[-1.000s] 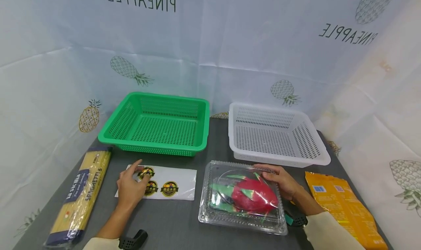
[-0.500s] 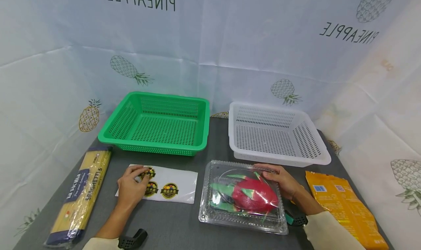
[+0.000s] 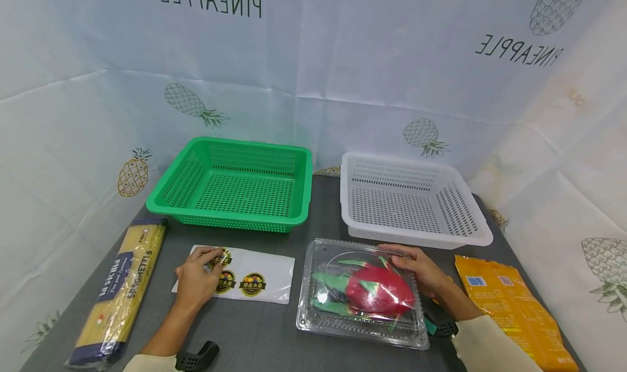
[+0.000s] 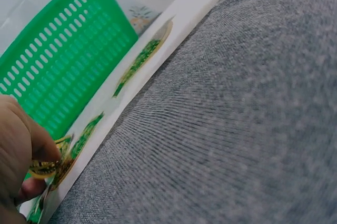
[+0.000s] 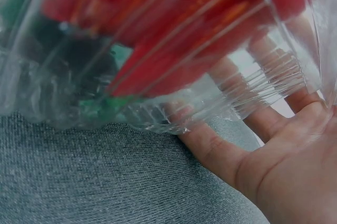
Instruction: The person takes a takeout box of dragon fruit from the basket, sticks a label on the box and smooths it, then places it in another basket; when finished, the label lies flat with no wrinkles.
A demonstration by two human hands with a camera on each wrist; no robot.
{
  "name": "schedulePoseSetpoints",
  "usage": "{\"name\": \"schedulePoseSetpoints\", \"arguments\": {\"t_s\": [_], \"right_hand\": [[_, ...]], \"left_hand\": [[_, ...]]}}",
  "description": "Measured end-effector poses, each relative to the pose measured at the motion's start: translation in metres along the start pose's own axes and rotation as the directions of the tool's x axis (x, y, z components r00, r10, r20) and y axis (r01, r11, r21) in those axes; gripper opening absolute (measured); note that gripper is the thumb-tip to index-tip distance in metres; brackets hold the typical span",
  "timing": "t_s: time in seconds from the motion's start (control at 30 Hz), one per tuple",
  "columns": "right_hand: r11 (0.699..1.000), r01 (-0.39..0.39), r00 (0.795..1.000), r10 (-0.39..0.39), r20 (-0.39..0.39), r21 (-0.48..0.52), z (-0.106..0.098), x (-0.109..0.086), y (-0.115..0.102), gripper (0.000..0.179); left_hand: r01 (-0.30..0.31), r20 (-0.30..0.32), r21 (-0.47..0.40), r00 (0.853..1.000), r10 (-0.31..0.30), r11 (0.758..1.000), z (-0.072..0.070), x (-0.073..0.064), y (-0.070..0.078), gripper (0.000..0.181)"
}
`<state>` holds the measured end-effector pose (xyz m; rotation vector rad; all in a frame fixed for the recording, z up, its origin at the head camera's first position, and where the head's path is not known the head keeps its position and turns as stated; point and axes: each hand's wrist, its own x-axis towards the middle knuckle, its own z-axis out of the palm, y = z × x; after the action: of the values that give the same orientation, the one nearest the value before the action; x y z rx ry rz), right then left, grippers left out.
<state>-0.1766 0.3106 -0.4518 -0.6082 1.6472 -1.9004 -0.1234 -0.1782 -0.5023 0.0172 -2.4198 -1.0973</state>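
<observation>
A white sticker sheet (image 3: 274, 268) with round black-and-gold stickers lies on the dark cloth. My left hand (image 3: 196, 279) is over its left end, thumb and forefinger at the upper sticker (image 3: 221, 257). In the left wrist view, a gold-edged sticker (image 4: 43, 168) is pinched between the fingertips, its edge bent up from the sheet. To the right sits a clear plastic clamshell box (image 3: 318, 328) with a red dragon fruit (image 3: 379, 293) inside. My right hand (image 3: 423, 271) grips its right side. Through the plastic in the right wrist view, some fingers (image 5: 231, 74) show behind the wall.
A green basket (image 3: 230, 219) stands behind the sheet, a white basket (image 3: 411, 236) behind the box. A spaghetti pack (image 3: 120, 290) lies at the left edge, an orange pouch (image 3: 514, 307) at the right. A pineapple-print curtain (image 3: 313, 62) hangs behind.
My left forefinger has come down from its raised position onto the upper sticker, closing toward the thumb. My right hand and the box have stayed in place.
</observation>
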Motion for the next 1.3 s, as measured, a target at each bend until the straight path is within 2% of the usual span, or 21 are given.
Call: {"name": "schedulePoseSetpoints", "arguments": {"t_s": [0.27, 0.4, 0.7, 1.07, 1.3], "right_hand": [[1.000, 0.019, 1.000, -0.019, 0.009, 0.010, 0.000, -0.002, 0.001, 0.039], [1.000, 0.029, 0.999, -0.029, 0.016, 0.004, -0.001, -0.002, 0.002, 0.040], [0.999, 0.035, 0.999, -0.036, 0.031, 0.027, -0.001, -0.001, 0.002, 0.039], [1.000, 0.021, 1.000, -0.021, 0.013, 0.014, 0.000, -0.001, 0.003, 0.039], [1.000, 0.013, 1.000, -0.013, 0.003, 0.010, -0.001, -0.001, 0.004, 0.039]], "left_hand": [[-0.081, 0.016, 0.001, 0.997, 0.081, 0.997, -0.001, 0.001, 0.003, 0.045], [-0.089, 0.041, 0.001, 0.995, 0.089, 0.996, -0.002, 0.002, 0.004, 0.050], [-0.026, 0.067, 0.031, 0.997, 0.024, 0.999, -0.003, 0.002, 0.004, 0.060], [0.068, 0.097, 0.084, 0.992, -0.076, 0.994, -0.012, 0.004, 0.001, 0.066], [0.080, 0.104, 0.101, 0.990, -0.091, 0.992, -0.020, 0.007, -0.002, 0.071]]}}
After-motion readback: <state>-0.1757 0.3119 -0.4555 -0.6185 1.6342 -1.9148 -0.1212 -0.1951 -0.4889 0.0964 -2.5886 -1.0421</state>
